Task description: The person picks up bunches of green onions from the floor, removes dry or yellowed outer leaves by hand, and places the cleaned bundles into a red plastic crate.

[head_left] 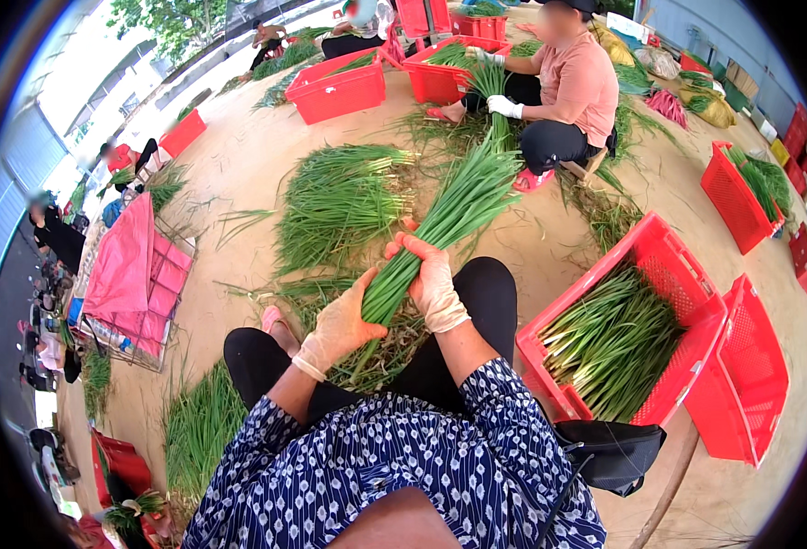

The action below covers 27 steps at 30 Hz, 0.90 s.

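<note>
A thick bunch of long green chives (440, 220) slants across my lap, its leaves reaching up and to the right. My gloved left hand (342, 320) is wrapped round its lower part. Higher up, my right hand (429, 279), also in a pale glove, grips the same bunch from the right side. Just beyond my knees a broad pile of loose chives (339, 201) lies on the floor. Under my hands, between my legs, are scattered stalks and trimmings (394, 352).
To my right stands a red crate (618, 242) part-filled with chives (614, 343), beside another red crate (742, 384). Ahead, a co-worker (579, 87) sits holding a bunch, near more red crates (338, 87). A pink-covered cart (134, 274) and another chive pile (204, 430) are left.
</note>
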Available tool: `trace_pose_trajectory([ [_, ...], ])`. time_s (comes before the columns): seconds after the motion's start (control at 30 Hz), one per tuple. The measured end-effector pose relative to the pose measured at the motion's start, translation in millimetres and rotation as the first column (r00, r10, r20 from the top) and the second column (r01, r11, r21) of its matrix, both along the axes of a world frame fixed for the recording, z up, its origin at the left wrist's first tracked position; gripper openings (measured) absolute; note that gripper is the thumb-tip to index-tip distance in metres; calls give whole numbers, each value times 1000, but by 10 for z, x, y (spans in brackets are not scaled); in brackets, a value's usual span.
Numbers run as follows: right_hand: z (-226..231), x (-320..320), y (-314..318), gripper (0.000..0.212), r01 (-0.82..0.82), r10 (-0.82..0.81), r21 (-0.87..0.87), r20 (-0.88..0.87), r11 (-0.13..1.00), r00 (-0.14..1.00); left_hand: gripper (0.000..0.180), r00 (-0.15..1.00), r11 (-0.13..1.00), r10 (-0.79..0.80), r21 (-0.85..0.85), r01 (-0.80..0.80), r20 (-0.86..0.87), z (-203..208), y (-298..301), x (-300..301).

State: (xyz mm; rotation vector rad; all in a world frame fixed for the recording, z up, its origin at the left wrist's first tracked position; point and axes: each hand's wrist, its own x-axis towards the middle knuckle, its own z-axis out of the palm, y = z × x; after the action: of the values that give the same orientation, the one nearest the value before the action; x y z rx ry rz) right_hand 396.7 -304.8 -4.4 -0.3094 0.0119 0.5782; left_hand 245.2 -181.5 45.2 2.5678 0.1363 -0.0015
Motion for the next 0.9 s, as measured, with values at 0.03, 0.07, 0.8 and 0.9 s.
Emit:
trace_pose_trajectory([
  [0.03, 30, -12, 7, 44, 2, -2, 9, -36, 1000, 999, 110, 998, 999, 42, 21, -41, -44, 55, 24, 47],
  [0.07, 52, -28, -12, 46, 5, -6, 35, 25, 999, 1000, 106, 992, 996, 85, 44, -81, -89, 109, 48, 92],
  [0.8, -63, 425, -395, 26, 271, -267, 4, -143, 963, 953, 23, 903, 855, 224, -370, -363, -367, 582, 791, -399],
  [0.9, -180, 561, -413, 45, 294, -282, 123, -110, 948, 953, 18, 931, 774, 308, -518, -364, -194, 418, 937, -624],
])
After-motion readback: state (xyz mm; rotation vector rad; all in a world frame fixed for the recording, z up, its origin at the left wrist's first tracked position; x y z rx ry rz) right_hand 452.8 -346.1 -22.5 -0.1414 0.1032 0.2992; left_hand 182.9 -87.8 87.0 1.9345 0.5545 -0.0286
